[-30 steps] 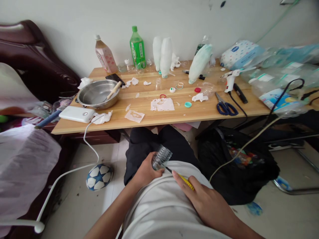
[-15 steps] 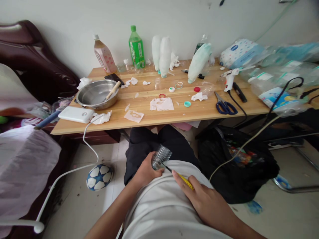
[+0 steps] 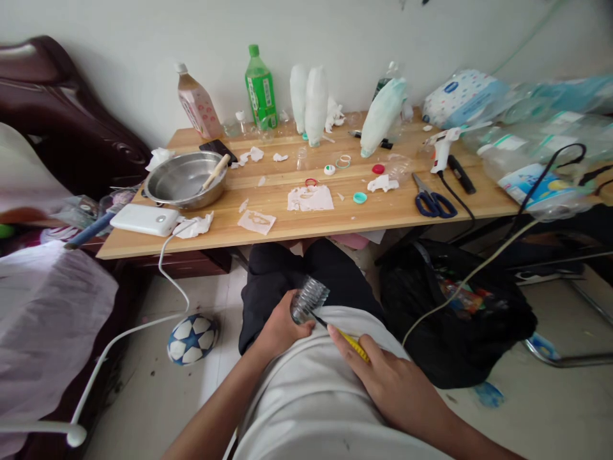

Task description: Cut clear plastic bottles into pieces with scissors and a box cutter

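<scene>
Plastic bottle piece (image 3: 312, 295), clear and ribbed, sits above my lap (image 3: 345, 275), gripped in my left hand (image 3: 281, 327); my right hand (image 3: 385, 377) holds a yellow-handled knife (image 3: 353, 345), best drawn slowly, away from the left.

Shirt (image 3: 316, 396): white going greyish in the shade, the loose, plain cloth bunching into broad curved creases across the belly; hem is lying over the dark legwear (image 3: 268, 287). A small faint dark fleck is showing low on the front. Legwear is reading black, matte, lightly wrinkling over both thighs; its lower ends are lying hidden. Left hand (image 3: 283, 326), right hand (image 3: 387, 375) and forearms (image 3: 225, 390) are showing bare; sleeve ends are falling outside the view
</scene>
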Action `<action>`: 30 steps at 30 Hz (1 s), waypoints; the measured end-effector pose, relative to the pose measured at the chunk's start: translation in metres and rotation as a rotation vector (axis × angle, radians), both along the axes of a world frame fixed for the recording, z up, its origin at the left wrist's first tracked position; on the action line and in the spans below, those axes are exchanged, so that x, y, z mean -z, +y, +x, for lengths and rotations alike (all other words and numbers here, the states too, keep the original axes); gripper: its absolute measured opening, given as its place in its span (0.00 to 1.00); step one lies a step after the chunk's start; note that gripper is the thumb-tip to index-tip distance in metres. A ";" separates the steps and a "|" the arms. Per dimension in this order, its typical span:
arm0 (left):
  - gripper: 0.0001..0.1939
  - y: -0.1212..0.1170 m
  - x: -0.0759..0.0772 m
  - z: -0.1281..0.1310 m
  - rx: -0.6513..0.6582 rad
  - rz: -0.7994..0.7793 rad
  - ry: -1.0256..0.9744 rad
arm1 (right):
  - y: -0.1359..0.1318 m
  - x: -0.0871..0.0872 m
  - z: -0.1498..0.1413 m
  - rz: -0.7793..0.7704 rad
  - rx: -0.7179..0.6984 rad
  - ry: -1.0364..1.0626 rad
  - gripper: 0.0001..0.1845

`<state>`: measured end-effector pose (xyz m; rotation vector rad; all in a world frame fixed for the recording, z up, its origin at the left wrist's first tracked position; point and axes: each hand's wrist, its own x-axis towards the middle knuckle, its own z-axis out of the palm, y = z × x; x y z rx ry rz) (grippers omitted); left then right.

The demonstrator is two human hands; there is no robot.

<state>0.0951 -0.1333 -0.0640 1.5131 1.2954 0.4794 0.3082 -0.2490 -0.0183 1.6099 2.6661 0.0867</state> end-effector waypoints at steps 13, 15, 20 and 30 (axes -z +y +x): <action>0.29 -0.002 0.001 0.000 0.014 -0.018 -0.030 | -0.001 -0.012 0.001 0.056 -0.029 -0.038 0.45; 0.28 -0.002 0.002 0.000 0.015 -0.016 -0.039 | -0.001 -0.012 0.002 0.051 -0.038 -0.048 0.45; 0.27 -0.002 0.006 0.000 0.012 -0.016 -0.059 | -0.001 -0.013 0.002 0.022 0.013 -0.068 0.45; 0.27 0.001 0.007 -0.001 -0.014 -0.020 -0.057 | -0.013 -0.002 0.010 0.001 0.043 0.023 0.52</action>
